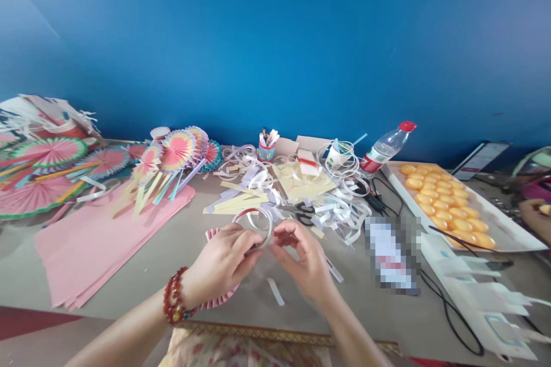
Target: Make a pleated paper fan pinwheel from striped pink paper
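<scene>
— What do we hold at lower centre?
— Our left hand and right hand pinch a tape roll between them, above the counter, over a pink pleated fan.

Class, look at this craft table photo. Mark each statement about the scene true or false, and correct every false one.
1. Both hands hold a roll of tape above the table. True: the left hand and the right hand grip the tape roll between them.
2. The left wrist is bare. False: it wears a red bead bracelet.
3. The plastic bottle has a blue cap. False: the bottle has a red cap.
4. A stack of pink paper sheets lies left of the hands. True.
5. The tray on the right holds green pieces. False: the tray holds orange-yellow oval pieces.
</scene>
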Tool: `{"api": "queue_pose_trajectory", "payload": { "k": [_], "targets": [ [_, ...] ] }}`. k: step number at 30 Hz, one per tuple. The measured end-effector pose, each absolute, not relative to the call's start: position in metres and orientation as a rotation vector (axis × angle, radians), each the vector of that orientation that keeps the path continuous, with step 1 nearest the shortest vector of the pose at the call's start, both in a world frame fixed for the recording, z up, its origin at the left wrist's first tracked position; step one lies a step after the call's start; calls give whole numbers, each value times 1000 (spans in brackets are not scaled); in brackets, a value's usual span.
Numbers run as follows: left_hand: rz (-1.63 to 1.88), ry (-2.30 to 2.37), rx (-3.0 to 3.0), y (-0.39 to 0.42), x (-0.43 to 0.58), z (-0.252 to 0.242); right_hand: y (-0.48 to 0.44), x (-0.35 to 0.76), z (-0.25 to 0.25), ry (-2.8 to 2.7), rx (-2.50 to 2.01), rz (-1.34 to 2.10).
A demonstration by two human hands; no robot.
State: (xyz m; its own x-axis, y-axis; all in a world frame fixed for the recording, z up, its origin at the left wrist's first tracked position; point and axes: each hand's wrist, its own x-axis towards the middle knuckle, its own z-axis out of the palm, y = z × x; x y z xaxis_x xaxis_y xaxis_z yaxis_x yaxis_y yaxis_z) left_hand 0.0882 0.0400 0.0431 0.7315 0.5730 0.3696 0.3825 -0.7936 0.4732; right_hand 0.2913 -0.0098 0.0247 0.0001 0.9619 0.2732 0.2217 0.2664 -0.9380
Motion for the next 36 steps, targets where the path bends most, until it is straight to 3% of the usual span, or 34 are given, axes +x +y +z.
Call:
{"api": "queue_pose_trajectory", "payload": {
  "k": [8,27,36],
  "targets": [
    [547,764,2468,42,84,44,-11,297,29,-1546,-1167,720],
    [688,759,2403,40,82,48,-22,291,27,-1435,-1130,863],
    [851,780,2298,34,81,41,-26,277,25,-1521,-1077,578]
  ]
}}
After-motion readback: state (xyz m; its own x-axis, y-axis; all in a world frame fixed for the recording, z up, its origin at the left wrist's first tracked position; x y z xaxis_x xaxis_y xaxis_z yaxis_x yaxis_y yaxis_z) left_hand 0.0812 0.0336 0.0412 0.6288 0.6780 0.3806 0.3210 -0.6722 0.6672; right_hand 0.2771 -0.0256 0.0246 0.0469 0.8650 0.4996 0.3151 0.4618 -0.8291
